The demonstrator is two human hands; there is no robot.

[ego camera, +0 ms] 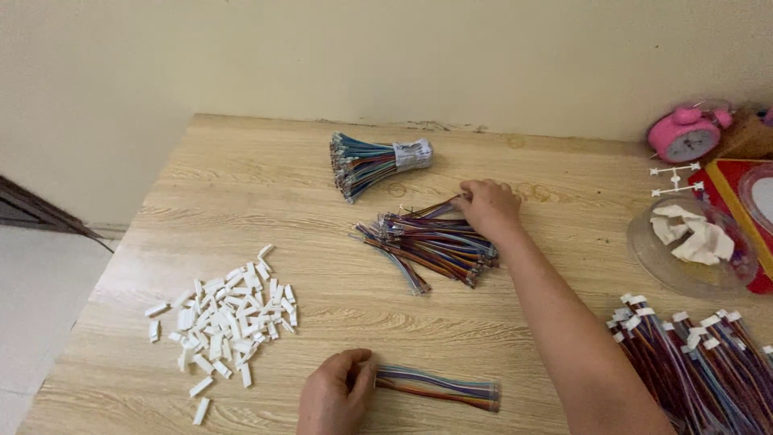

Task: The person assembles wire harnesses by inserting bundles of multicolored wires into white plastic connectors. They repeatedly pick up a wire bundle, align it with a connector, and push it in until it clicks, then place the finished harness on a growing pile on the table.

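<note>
— Left hand (334, 396) sits at the bottom edge of the frame, closest of all. What does it have?

— One short wire set (439, 386), multicoloured, lying flat on the desk (241, 185). Its fingers (364, 379) are curled shut on the set's left end, thumb and fingertips pinching where the wires gather. The rest of the set runs off to the right, free.

— And the right hand (487, 205)?

— Up at centre frame, arm stretched across. Its fingers are bent down onto the top of the loose wire pile (431, 246), closed around a few strands at the pile's upper right. Whether it grips one set or several I cannot tell.

— So which step is this?

— My reading: one set is already pulled out and parked by the left hand, and the right is picking at the pile. Separating a single set cleanly would call for a light pinch, since the strands lie tangled across each other.

— What else is about?

— White connectors (225, 318) in a scattered heap at lower left, just beside the left hand. A taped bundle (374, 163) near the top centre, well apart from both hands. Finished-looking wires with white ends (692, 346) at lower right, a clear bowl (656, 262) of white scraps above them, and a pink clock (684, 135) in the upper right corner.
</note>
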